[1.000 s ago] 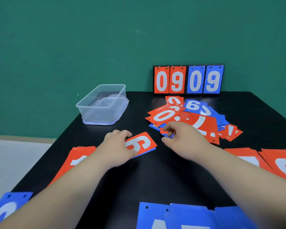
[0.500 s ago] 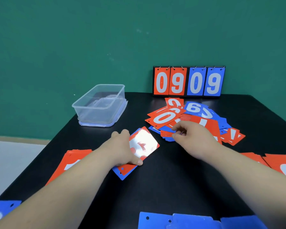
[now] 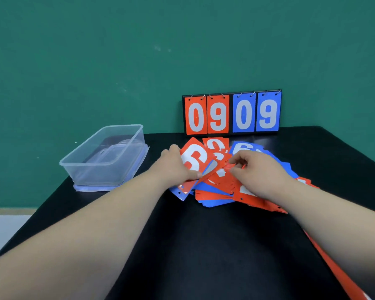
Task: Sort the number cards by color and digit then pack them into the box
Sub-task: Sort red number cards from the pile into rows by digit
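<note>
**A:** What has moved?

**B:** The left hand [image 3: 178, 166] has carried its cards from the nearer desk up into the heap. The right hand [image 3: 261, 169] was already working there.

**A:** And the grips?

**B:** The left grip is curled round a glossy red plastic card [image 3: 193, 159], thumb on its lower edge, with a blue punched card [image 3: 183, 195] fanned beneath. The right grip pinches the edge of a small red card [image 3: 228, 168] in the loose heap of red and blue number cards [image 3: 217, 191].

**A:** How should this step be done well?

**B:** I'd lift one card at a time and check colour and digit before matching. The faces look slippery, so mind them. The held digit reads 6 from here, perhaps 9 the other way up.

**A:** The box?

**B:** The clear rectangular plastic box [image 3: 104, 156] stands on the black desk [image 3: 204, 245], left of the heap and apart from it. I can see no cards in it. Behind, a flip scoreboard [image 3: 232, 113] reads 0 9 in red and 0 9 in blue. No brand shows.
</note>
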